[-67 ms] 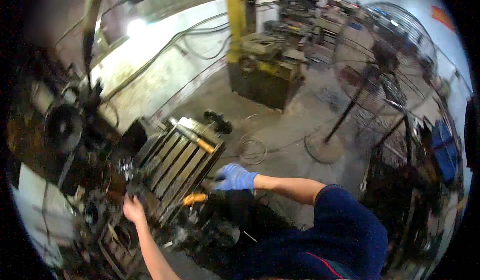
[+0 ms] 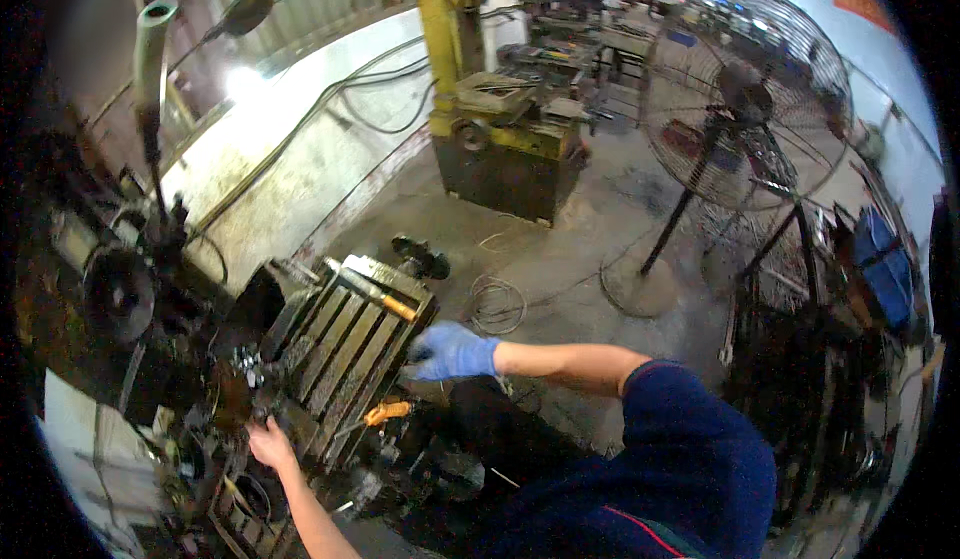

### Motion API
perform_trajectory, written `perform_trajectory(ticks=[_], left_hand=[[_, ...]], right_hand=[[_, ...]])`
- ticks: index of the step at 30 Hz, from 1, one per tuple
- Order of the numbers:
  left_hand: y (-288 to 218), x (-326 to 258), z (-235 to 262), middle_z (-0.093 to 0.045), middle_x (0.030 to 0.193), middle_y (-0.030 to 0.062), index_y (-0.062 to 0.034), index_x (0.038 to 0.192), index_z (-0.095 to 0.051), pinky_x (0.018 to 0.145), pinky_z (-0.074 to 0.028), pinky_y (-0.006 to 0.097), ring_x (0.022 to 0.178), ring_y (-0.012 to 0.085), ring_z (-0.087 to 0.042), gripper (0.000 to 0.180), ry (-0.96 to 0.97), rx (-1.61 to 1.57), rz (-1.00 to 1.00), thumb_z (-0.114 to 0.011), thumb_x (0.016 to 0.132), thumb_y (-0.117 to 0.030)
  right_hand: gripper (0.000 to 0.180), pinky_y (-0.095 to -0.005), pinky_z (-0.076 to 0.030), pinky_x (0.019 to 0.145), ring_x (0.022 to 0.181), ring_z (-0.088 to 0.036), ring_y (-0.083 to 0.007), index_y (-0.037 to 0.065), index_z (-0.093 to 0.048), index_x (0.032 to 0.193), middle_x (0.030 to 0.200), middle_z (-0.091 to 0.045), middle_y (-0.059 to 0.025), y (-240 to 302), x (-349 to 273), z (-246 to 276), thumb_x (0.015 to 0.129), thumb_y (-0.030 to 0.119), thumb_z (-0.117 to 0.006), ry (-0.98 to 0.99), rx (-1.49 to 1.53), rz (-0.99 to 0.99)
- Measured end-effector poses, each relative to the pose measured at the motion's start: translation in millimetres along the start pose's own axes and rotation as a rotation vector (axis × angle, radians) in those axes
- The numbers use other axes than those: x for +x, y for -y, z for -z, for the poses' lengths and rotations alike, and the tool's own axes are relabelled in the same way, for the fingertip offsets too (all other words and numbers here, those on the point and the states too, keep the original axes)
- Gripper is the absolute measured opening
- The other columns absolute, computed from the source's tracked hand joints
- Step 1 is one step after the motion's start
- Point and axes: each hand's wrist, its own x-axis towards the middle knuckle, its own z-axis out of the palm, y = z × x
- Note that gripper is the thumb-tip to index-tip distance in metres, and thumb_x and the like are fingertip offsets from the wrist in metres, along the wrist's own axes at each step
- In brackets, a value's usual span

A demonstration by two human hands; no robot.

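My left hand (image 2: 270, 445) is bare, its fingers closed at a dark machine part beside the slotted metal table (image 2: 352, 344). What those fingers hold is too dark to make out. At the table's right side, my right hand (image 2: 455, 351) wears a blue glove, its fingers curled round something dark that I cannot make out. An orange-handled tool (image 2: 386, 413) lies by the table's near edge, between my hands. Across the table's far end rests a long tool with an orange handle (image 2: 399, 307). A shiny metal part (image 2: 246, 363) sits left of the table.
A large caged fan (image 2: 745, 99) on a round base stands at the right. Beyond the table is a yellow and dark machine (image 2: 510, 159). Coiled cable (image 2: 498, 304) lies on the floor. A black wheel (image 2: 120, 296) and a lamp (image 2: 243, 81) are at the left.
The whole view has swung slightly, shifting the background left and sharpening it. Both hands keep nearly the same places at the machine.
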Motion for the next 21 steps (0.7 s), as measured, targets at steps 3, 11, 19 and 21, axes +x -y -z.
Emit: perform_trajectory(ticks=[3, 11, 19, 21], left_hand=[[-17, 14, -11, -0.061, 0.087, 0.0232, 0.0053, 0.1, -0.055, 0.067, -0.047, 0.045, 0.079, 0.0348, -0.06, 0.041, 0.026, -0.031, -0.021, -0.067, 0.072, -0.022], [20, 28, -14, -0.051, 0.055, 0.0126, 0.0083, 0.075, -0.051, 0.047, -0.04, 0.04, 0.045, 0.0258, -0.049, 0.021, -0.019, -0.542, -0.156, -0.065, 0.07, -0.006], [25, 24, 5, -0.059, 0.075, 0.0162, 0.008, 0.09, -0.052, 0.05, -0.043, 0.039, 0.053, 0.0253, -0.053, 0.033, 0.082, -0.53, 0.05, -0.065, 0.074, -0.018], [58, 30, -18, -0.06, 0.075, 0.0223, 0.0091, 0.08, -0.054, 0.061, -0.043, 0.044, 0.063, 0.0362, -0.055, 0.038, 0.114, -0.373, 0.017, -0.067, 0.071, -0.025]], right_hand=[[0.031, -0.0354, -0.047, 0.061, 0.067, -0.06, -0.0298, 0.004, -0.064, 0.083, 0.076, -0.061, -0.0182, 38, 42, 61, 0.074, 0.034, -0.063, -0.165, -0.027, 0.13], [0.032, -0.0295, -0.045, 0.059, 0.067, -0.053, -0.0127, 0.003, -0.057, 0.087, 0.073, -0.06, -0.0081, 253, 189, 177, 0.071, 0.029, -0.067, -0.675, 0.603, 0.725], [0.015, -0.0302, -0.046, 0.058, 0.065, -0.051, -0.0132, 0.005, -0.06, 0.078, 0.073, -0.058, 0.0004, 252, 221, 165, 0.07, 0.017, -0.064, -0.804, 0.661, 1.098], [0.013, -0.0305, -0.046, 0.06, 0.066, -0.053, -0.0168, 0.005, -0.061, 0.081, 0.072, -0.058, -0.0033, 218, 201, 154, 0.07, 0.011, -0.06, -0.858, 0.25, 0.974]])
